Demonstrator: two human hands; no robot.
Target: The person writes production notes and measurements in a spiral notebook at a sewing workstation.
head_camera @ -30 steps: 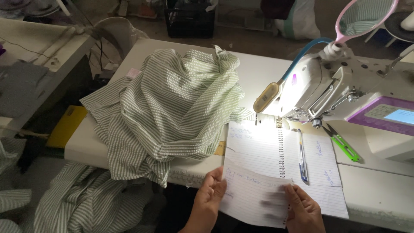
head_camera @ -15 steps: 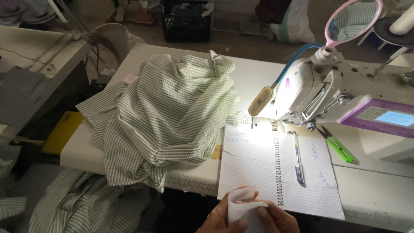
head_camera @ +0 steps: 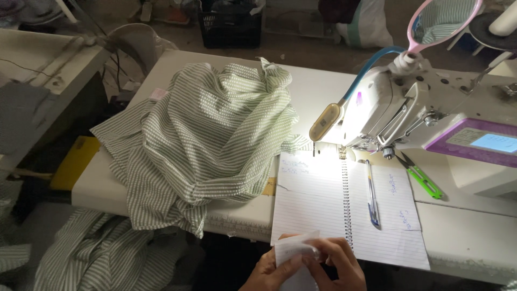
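Both my hands are at the bottom edge of the head view, together on a small piece of white paper (head_camera: 293, 253) that is folded or crumpled. My left hand (head_camera: 269, 272) holds it from below-left. My right hand (head_camera: 336, 263) pinches it from the right. Just beyond them an open spiral notebook (head_camera: 318, 202) with lined pages lies on the white sewing table (head_camera: 323, 86), and a blue pen (head_camera: 371, 195) rests on its right page. A pile of green-and-white striped fabric (head_camera: 204, 140) is heaped on the table to the left of the notebook.
A white sewing machine (head_camera: 431, 118) with a lit lamp (head_camera: 326, 123) on a blue gooseneck stands at the right, green thread snips (head_camera: 423, 175) beside it. More striped fabric (head_camera: 91, 258) lies on the floor at lower left. A black crate (head_camera: 231, 24) sits behind the table.
A second ago my hands held a loose lined sheet flat over the notebook. Since then they have folded it down into a small piece and drawn it toward me.
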